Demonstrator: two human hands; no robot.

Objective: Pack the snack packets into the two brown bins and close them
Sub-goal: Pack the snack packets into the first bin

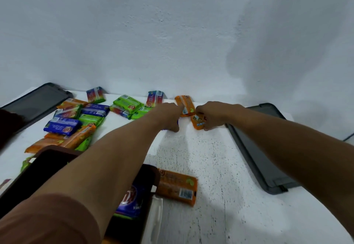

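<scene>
Two hands: left [170, 117], right [212, 116]. One brown bin [151, 174] shows at seven o'clock. Two grey lids: one [36, 102] at ten o'clock, one [258, 148] at three o'clock. Snack packets [76, 117] number about twenty; the heap at nine o'clock hides some.

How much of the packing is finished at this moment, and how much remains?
Early stage. Done: one blue packet lies in the near brown bin. In hand: left hand and right hand are reaching the orange packets by the wall. Left: the packet pile, a near orange packet, and both grey lids are still off.
</scene>
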